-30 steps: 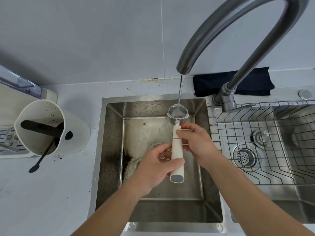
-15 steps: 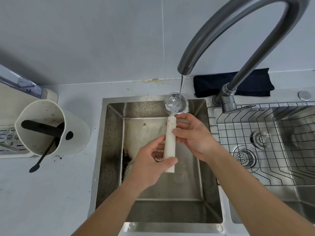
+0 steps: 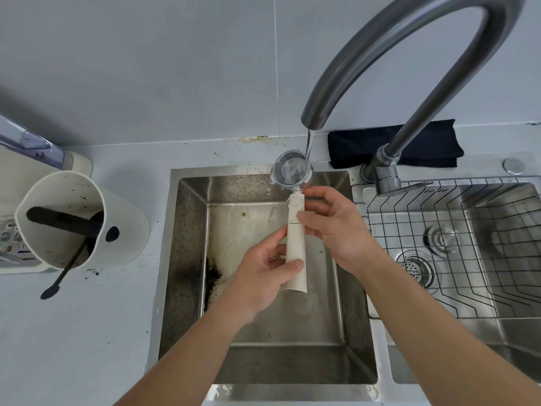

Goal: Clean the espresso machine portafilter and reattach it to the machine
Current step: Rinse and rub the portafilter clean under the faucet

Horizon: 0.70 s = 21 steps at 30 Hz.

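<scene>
Lifted toward the sink's (image 3: 190,259) back edge, the portafilter (image 3: 295,230), grasped by left hand (image 3: 263,276) and right hand (image 3: 336,227), should tilt under the stream (image 3: 308,148).

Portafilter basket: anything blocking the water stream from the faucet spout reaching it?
Nothing visible does. The stream falls straight from the faucet spout into the open portafilter basket. Both hands sit lower on the cream handle: right hand near the neck, left hand near the end, clear of the water.
</scene>
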Tool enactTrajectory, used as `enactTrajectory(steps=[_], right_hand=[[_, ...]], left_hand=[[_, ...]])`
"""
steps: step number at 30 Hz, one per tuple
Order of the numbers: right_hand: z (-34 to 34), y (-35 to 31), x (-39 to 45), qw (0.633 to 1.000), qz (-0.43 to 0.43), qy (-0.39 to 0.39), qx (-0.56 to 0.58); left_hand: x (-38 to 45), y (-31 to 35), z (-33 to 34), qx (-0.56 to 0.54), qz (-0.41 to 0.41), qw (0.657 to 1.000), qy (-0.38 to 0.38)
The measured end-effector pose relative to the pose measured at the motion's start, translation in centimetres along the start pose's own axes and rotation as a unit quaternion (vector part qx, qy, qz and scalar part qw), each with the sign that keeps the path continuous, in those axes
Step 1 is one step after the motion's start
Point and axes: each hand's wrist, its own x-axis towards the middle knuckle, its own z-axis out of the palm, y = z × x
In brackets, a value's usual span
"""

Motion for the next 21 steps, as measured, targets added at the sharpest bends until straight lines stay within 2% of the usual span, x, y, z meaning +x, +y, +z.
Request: enactTrajectory(steps=[8,16,21], right_hand=[[0.5,0.9,0.3,0.996,0.06,0.061,0.026],[0.2,1.1,0.5,0.986,0.126,0.063,0.088],[0.7,0.5,1.2,0.984,0.131,0.08,0.093]], left_hand=[[0.1,0.8,0.2,-0.085,-0.038,0.996,0.002],[0.4,1.3,0.5,-0.049,-0.028,0.997,0.047],[1.4,2.4,0.6,-0.027,-0.032,0.996,0.074]])
